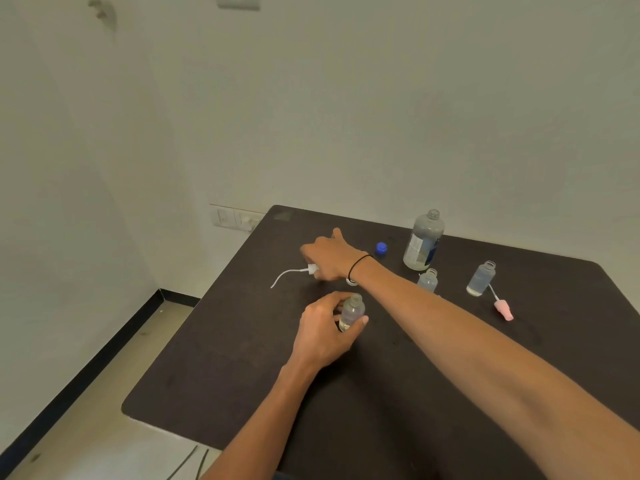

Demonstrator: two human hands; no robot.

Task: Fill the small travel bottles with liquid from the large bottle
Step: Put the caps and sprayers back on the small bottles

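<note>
Travel bottles [352, 312] were what we were working on, and the nearest one stood open-necked on the dark table [381, 393], gripped in our left hand [323, 332], fingers and thumb curled round its clear body. It held a little liquid at the bottom.

Just beyond it, our right hand [329, 258] had crossed over to the left side and lay with fingers curled down onto a white pump cap [313, 269], pinching its head against the tabletop, while the cap's long thin dip tube [285, 277] trailed off to the left across the surface. We wore a thin black band [358, 266] at that wrist.

To the right, partly hidden behind our right forearm, stood a second small bottle [428, 280], uncapped. Farther right stood a third small bottle [481, 278], also uncapped and with some clear liquid in it, and a pink pump cap [504, 310] lay on its side just beside its base, nearer to us.

Behind these the large bottle [424, 241] stood upright with its neck open, a label on its side and only a low level of liquid showing. Its blue cap [381, 248] sat on the table to its left, apart from it. At the far side a pale wall [346, 116] rose behind the table.
</note>
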